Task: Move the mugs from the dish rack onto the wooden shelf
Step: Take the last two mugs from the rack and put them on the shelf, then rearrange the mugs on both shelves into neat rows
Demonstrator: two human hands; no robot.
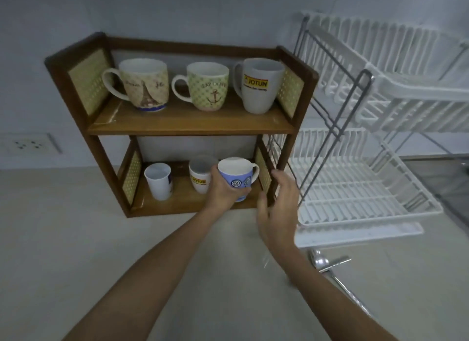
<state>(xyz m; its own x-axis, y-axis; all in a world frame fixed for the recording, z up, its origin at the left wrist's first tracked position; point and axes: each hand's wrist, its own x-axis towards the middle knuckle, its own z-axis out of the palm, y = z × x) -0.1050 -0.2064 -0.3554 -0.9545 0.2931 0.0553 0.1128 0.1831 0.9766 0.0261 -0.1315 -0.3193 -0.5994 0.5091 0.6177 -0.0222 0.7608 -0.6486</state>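
Mugs fill the wooden shelf (pixel 193 123): three up top, two below. The left hand (pixel 223 188) wraps its fingers around a blue mug (pixel 237 178) with swirls, at the right end of the bottom board. The right hand (pixel 279 201) waits beside it, fingers loosely spread, holding nothing. The dish rack (pixel 368 208) looks bare. I think this is the last mug. Next, set it flat and let go.

Two bare forearms are seen, without sleeves. No ring, watch or glove is worn on the left hand (pixel 223 188) or the right hand (pixel 279 208).
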